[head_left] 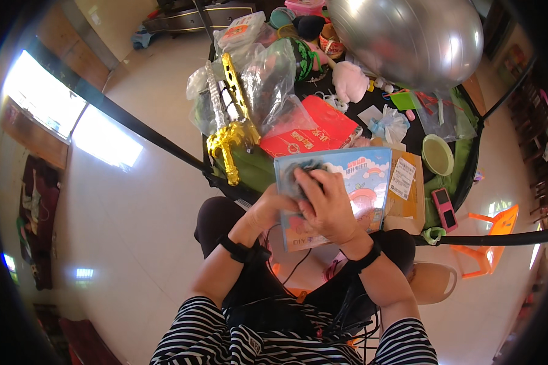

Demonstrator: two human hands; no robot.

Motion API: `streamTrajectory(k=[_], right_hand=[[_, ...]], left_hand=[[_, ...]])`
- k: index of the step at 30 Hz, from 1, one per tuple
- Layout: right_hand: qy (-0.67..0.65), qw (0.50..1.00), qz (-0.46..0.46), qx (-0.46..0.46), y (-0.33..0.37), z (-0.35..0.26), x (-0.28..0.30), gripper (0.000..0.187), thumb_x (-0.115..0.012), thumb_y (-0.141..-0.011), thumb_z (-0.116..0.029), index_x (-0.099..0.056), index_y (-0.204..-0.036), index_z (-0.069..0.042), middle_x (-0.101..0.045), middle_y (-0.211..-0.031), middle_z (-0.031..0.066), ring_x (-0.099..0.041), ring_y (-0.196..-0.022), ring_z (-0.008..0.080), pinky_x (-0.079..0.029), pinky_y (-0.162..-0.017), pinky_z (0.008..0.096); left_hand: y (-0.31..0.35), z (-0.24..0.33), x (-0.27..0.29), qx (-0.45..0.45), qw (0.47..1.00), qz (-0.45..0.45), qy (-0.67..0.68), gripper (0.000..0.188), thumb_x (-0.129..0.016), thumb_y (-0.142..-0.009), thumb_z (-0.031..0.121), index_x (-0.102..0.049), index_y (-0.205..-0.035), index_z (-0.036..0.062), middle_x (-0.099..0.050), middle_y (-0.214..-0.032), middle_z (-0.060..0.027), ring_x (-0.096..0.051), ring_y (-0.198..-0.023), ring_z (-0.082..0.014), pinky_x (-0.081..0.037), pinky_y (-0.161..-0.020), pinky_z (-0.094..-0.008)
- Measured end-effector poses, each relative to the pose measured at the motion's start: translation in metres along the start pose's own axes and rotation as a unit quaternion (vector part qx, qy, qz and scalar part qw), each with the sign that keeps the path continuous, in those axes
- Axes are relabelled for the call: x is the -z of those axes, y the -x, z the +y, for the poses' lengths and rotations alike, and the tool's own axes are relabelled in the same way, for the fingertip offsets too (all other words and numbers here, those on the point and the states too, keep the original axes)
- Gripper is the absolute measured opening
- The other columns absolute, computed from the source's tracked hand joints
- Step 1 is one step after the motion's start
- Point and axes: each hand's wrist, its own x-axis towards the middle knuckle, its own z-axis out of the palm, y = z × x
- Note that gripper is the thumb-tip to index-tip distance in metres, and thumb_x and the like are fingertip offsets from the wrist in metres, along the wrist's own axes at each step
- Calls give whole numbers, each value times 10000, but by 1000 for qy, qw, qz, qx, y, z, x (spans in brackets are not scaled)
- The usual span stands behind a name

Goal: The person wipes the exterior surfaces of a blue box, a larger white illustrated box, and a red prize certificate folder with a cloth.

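A flat light-blue picture box (365, 176) lies across my knees, tilted, with cartoon art on its face. Over its left half, my right hand (330, 205) is closed on a crumpled dark grey-green cloth (304, 176), which looks soft and slightly blurred. Close beside it is my left hand (268, 208), at the box's left edge. Motion smears its fingers, and whether it grips the box or the cloth cannot be made out. Both wrists wear black bands.
Beyond the box, a black-railed round surface holds a gold toy sword (230, 143), a red envelope (316, 125), plastic bags, a big silver ball (414, 42), a cardboard box (411, 204), a pale green bowl (437, 154) and a pink device (444, 210). An orange stool (490, 240) stands right.
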Motion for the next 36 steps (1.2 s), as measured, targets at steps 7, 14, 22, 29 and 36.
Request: streamTrajectory(k=[7, 14, 22, 29, 36], right_hand=[[109, 979, 98, -145, 1, 33, 12, 503, -685, -820, -93, -553, -1303, -58, -542, -1063, 159, -528, -998, 362, -457, -851, 445], [182, 904, 195, -333, 17, 81, 36, 378, -621, -910, -110, -530, -1264, -13, -535, -1090, 233, -525, -1009, 412, -448, -856, 486], [-25, 984, 60, -165, 7, 26, -5, 533, -606, -862, -30, -498, -1384, -47, -530, -1159, 183, -509, -1056, 383, -442, -959, 453], [-49, 996, -35, -67, 2, 12, -5, 613, -681, -769, 13, -535, -1360, -62, -493, -1173, 174, -516, -1017, 371, -462, -917, 436], [-64, 992, 32, -107, 6, 16, -7, 560, -669, -717, 54, -558, -1258, -37, -515, -1138, 176, -529, -1022, 376, -470, -877, 428]], left_hand=[[2, 3, -7, -2, 1000, -13, 15, 598, -616, -678, 71, -558, -1261, -48, -649, -1166, -128, -632, -1026, -232, -494, -922, -350], [1, -2, 4, 4, 1000, -10, 30, 609, -628, -691, 35, -543, -1286, -60, -656, -1174, -158, -637, -1048, -245, -495, -932, -353], [1, -5, 2, 5, 999, -21, -35, 582, -771, -794, 216, -555, -1275, -30, -648, -1183, -119, -613, -1070, -211, -475, -952, -340], [-7, -16, 14, 16, 989, -105, -104, 768, -804, -810, 345, -455, -1382, -32, -575, -1296, -93, -565, -1179, -183, -454, -1005, -337], [-8, -15, 3, 31, 993, -66, -90, 763, -458, -964, 637, -419, -1433, 37, -537, -1351, -66, -533, -1225, -201, -411, -1073, -380]])
